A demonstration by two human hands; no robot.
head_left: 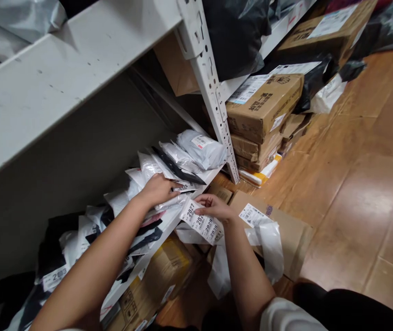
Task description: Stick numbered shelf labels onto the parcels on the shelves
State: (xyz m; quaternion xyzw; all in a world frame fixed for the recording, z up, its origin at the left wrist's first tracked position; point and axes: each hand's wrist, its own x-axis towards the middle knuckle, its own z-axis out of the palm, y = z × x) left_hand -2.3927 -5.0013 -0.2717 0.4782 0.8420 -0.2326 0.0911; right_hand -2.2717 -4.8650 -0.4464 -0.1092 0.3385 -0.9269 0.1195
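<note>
My left hand [161, 190] reaches into a row of plastic mailer parcels on the low shelf. Its fingers are curled at a white parcel, beside a label [187, 186] whose visible number ends in 26. Part of the grip is hidden by the hand itself. To the right, just off the shelf's edge, my right hand [216, 208] pinches a strip of number labels [201, 222] between thumb and fingers. The numbers run from 2027 at the top to 2031 at the bottom. Blank white backing paper [268, 246] trails from it around the right forearm.
A grey parcel [203, 149] ends the row by the perforated metal post [213, 87]. Cardboard boxes [265, 108] are stacked beyond that post. Another box [293, 234] lies on the wooden floor [365, 193]. An upper shelf [72, 69] overhangs the row.
</note>
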